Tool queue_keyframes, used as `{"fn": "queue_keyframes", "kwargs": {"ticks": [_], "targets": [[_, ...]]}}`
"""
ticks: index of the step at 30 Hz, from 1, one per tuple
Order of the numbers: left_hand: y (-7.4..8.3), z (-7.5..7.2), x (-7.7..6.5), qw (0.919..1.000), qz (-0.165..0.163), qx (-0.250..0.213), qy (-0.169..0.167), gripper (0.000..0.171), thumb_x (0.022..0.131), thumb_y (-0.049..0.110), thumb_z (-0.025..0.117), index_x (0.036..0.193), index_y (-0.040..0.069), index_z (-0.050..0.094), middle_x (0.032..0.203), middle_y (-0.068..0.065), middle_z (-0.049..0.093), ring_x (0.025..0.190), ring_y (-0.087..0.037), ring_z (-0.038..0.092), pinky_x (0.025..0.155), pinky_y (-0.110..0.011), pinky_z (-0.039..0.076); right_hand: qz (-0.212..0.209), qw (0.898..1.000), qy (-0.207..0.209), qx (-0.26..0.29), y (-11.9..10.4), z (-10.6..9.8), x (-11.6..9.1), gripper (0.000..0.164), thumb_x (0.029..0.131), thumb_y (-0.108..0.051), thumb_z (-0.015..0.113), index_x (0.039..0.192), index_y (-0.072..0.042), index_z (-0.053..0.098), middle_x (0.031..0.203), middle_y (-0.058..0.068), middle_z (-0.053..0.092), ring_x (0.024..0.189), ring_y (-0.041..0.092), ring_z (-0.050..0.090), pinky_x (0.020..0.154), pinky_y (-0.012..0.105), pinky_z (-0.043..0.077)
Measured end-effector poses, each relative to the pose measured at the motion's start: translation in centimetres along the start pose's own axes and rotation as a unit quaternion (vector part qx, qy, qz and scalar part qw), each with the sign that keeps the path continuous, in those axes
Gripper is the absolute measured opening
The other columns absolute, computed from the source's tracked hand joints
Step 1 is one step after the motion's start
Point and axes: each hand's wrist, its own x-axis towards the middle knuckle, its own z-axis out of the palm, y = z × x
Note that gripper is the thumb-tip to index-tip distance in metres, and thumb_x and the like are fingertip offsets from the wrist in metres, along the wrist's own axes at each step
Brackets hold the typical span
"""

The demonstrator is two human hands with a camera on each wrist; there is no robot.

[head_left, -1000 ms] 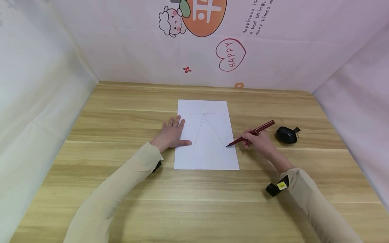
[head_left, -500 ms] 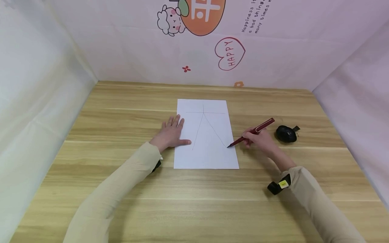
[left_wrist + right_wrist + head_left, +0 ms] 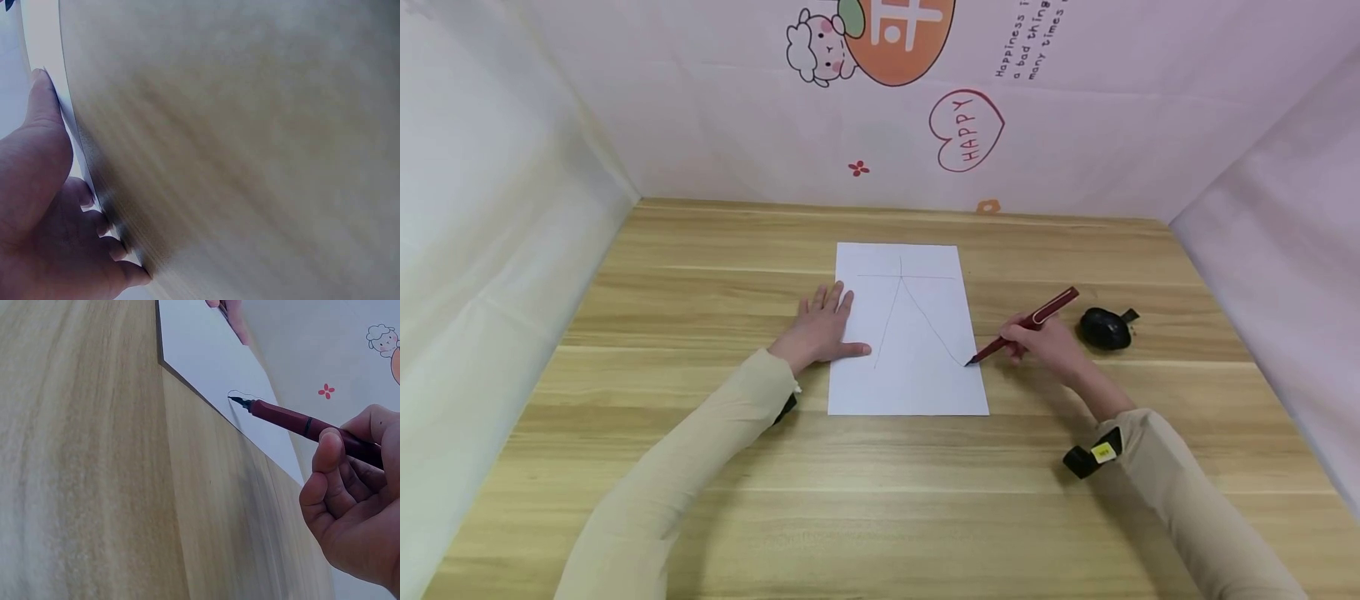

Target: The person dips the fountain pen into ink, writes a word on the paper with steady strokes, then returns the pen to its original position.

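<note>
A white sheet of paper (image 3: 917,387) lies on the wooden table, bearing thin pen lines: a short upright, a crossing horizontal, and two strokes spreading downward. My left hand (image 3: 820,333) rests flat over the paper's left edge, fingers spread and thumb out on the sheet. In the left wrist view the left hand (image 3: 44,206) is seen from the palm side at that edge. My right hand (image 3: 1041,342) holds a dark red fountain pen (image 3: 1026,323) beside the right edge. In the right wrist view the nib of the fountain pen (image 3: 281,417) touches the paper (image 3: 200,344) where a stroke ends.
A small black object with a short tab (image 3: 1105,329) sits on the table (image 3: 850,517) to the right of my right hand. A printed cloth wall (image 3: 737,125) rises behind the table, and white cloth stands on both sides. Each wrist wears a black camera band.
The pen tip has moved slightly right, and the right-hand stroke has grown a short curved end near the paper's right edge. The left hand stays in place on the paper.
</note>
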Motion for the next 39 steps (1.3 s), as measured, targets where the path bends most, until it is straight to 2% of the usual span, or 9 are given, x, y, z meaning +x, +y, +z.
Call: {"fn": "queue_keyframes", "kwargs": {"ticks": [20,29,35,39], "targets": [[0.04,-0.51,0.03,1.0,0.001,0.001,0.001,0.1,0.085,0.061,0.053,0.151,0.006,0.001,0.158,-0.015,-0.01,0.145,-0.039,-0.007,0.114,-0.06,0.006,0.014,1.0,0.008,0.007,-0.24,-0.35,-0.34,0.03,0.091,-0.015,0.056,0.103,0.013,0.058,0.063,-0.005,0.061,0.056,0.009,0.056,0.06,0.025,0.05],[0.1,-0.37,-0.15,1.0,0.0,0.006,0.001,0.1,0.086,0.062,0.052,0.151,0.005,0.002,0.158,-0.016,-0.009,0.145,-0.039,-0.007,0.114,-0.06,0.007,0.003,1.0,0.01,-0.008,-0.09,-0.41,-0.84,0.029,0.092,-0.014,0.055,0.101,0.013,0.059,0.062,-0.007,0.06,0.054,0.007,0.056,0.06,0.024,0.05],[-0.02,-0.18,-0.1,1.0,-0.002,0.005,0.001,0.1,0.085,0.062,0.052,0.151,0.006,0.002,0.158,-0.015,-0.009,0.146,-0.038,-0.006,0.115,-0.06,0.007,0.001,1.0,0.011,0.008,0.02,-0.43,-0.98,0.03,0.092,-0.014,0.054,0.102,0.015,0.057,0.061,-0.007,0.06,0.054,0.007,0.056,0.059,0.023,0.049],[-0.04,-0.02,-0.04,1.0,0.001,0.006,0.002,0.1,0.085,0.062,0.052,0.151,0.006,0.002,0.158,-0.015,-0.008,0.146,-0.039,-0.005,0.114,-0.06,0.008,0.004,0.998,0.032,0.047,0.32,-0.49,-1.01,0.024,0.092,-0.014,0.054,0.097,0.009,0.059,0.06,-0.007,0.061,0.053,0.007,0.056,0.056,0.024,0.049]]}}
